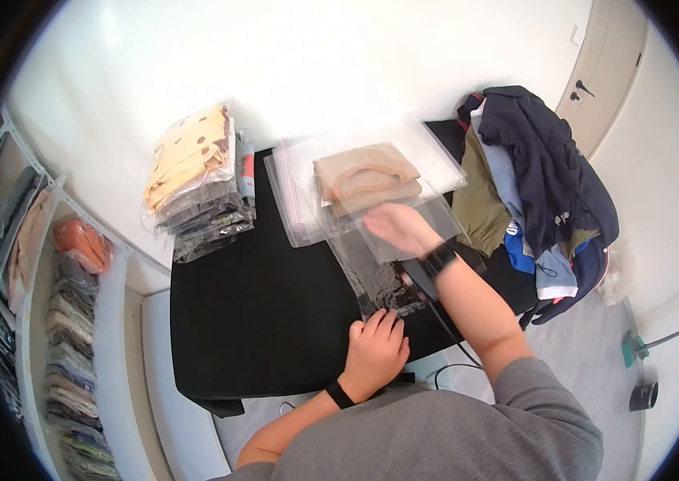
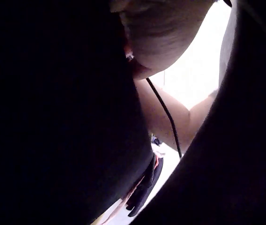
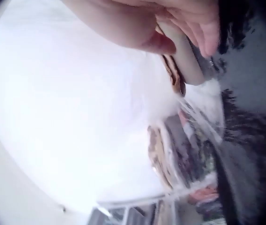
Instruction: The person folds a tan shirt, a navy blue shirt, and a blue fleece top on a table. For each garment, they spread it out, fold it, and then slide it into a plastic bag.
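A folded brown garment [image 1: 367, 178] lies toward the back of the black table, with a clear plastic bag [image 1: 363, 260] stretching from it to the table's near edge. My left hand [image 1: 377, 353] rests its fingertips on the bag's near end. Over the bag, just in front of the garment, is my right hand [image 1: 404, 228], slightly blurred, fingers extended. In the right wrist view its thumb [image 3: 158, 43] and fingers are spread apart with nothing between them. The left wrist view is mostly dark and shows only part of the left hand [image 2: 161, 37].
Clear plastic bags [image 1: 295, 192] lie under and beside the garment. Packed clothes [image 1: 195, 176] are stacked at the back left. A heap of loose clothes [image 1: 528, 176] covers the table's right end. Shelves of bagged clothes [image 1: 75, 345] stand left. A black cable [image 1: 456, 341] runs by the right forearm.
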`<action>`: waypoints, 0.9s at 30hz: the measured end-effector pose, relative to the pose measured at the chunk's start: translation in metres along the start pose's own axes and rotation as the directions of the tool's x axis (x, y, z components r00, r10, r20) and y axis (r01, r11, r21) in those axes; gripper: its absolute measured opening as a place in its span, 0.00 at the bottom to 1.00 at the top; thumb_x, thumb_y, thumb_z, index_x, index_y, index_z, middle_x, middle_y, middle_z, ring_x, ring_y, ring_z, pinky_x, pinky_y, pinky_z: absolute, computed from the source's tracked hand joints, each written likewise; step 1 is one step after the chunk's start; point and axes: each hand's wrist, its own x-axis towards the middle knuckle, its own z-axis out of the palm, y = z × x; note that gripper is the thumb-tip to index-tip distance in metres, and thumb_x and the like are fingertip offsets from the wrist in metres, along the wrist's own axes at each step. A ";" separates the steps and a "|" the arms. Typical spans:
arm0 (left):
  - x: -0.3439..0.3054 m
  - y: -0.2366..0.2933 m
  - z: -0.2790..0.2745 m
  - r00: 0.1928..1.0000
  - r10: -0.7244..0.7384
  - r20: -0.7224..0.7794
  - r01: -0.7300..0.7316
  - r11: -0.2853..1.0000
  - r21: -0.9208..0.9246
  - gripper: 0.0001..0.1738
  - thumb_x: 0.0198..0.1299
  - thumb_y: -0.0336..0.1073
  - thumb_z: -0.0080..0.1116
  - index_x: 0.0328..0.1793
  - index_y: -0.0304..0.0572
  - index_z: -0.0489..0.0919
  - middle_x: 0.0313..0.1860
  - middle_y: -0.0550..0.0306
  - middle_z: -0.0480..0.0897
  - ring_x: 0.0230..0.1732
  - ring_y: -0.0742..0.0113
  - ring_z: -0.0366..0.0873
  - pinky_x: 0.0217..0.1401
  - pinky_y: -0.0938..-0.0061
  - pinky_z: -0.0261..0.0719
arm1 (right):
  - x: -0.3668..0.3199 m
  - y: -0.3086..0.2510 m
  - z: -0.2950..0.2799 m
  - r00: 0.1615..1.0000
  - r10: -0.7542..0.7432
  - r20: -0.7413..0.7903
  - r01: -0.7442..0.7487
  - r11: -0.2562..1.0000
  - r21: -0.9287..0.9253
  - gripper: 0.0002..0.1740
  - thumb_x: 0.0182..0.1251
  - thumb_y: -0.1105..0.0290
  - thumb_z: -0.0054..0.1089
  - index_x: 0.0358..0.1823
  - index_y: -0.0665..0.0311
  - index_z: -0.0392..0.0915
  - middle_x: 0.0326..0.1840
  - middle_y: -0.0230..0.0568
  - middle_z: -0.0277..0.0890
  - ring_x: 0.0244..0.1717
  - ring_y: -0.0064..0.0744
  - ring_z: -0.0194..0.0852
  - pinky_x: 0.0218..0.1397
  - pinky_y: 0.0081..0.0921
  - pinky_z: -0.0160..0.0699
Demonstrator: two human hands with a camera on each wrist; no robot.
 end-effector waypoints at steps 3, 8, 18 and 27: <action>-0.008 -0.017 -0.031 0.975 0.112 -0.192 -0.172 0.928 -0.331 0.07 0.39 0.28 0.63 0.25 0.46 0.76 0.29 0.60 0.79 0.38 0.59 0.79 0.41 0.68 0.68 | -0.115 -0.004 0.021 0.929 0.242 0.279 -0.077 0.865 -0.496 0.16 0.68 0.65 0.54 0.54 0.63 0.72 0.47 0.34 0.76 0.48 0.26 0.75 0.55 0.25 0.74; 0.028 -0.082 -0.091 0.919 -0.324 -0.224 0.197 0.871 -0.450 0.05 0.53 0.24 0.52 0.25 0.36 0.74 0.25 0.52 0.76 0.27 0.62 0.74 0.31 0.71 0.71 | -0.195 -0.107 0.028 0.750 0.519 0.410 0.157 0.462 -0.873 0.18 0.69 0.64 0.54 0.50 0.72 0.77 0.46 0.43 0.81 0.45 0.29 0.80 0.52 0.24 0.77; 0.144 -0.213 -0.014 0.440 -0.594 0.673 0.827 -0.025 -0.562 0.59 0.49 0.65 0.63 0.67 0.18 0.52 0.56 0.26 0.67 0.55 0.41 0.72 0.55 0.57 0.75 | 0.001 -0.133 -0.058 0.922 -0.261 -0.287 -0.176 0.378 -0.909 0.31 0.56 0.43 0.64 0.32 0.71 0.76 0.20 0.34 0.70 0.18 0.23 0.65 0.22 0.23 0.66; 0.159 -0.219 0.022 0.377 -0.630 0.679 0.773 -0.191 -0.605 0.35 0.51 0.46 0.70 0.57 0.28 0.67 0.47 0.43 0.72 0.41 0.51 0.77 0.46 0.66 0.82 | 0.024 -0.118 -0.073 0.933 0.205 -0.294 -0.353 0.673 -0.651 0.12 0.53 0.67 0.71 0.32 0.61 0.75 0.27 0.35 0.75 0.26 0.25 0.74 0.27 0.22 0.75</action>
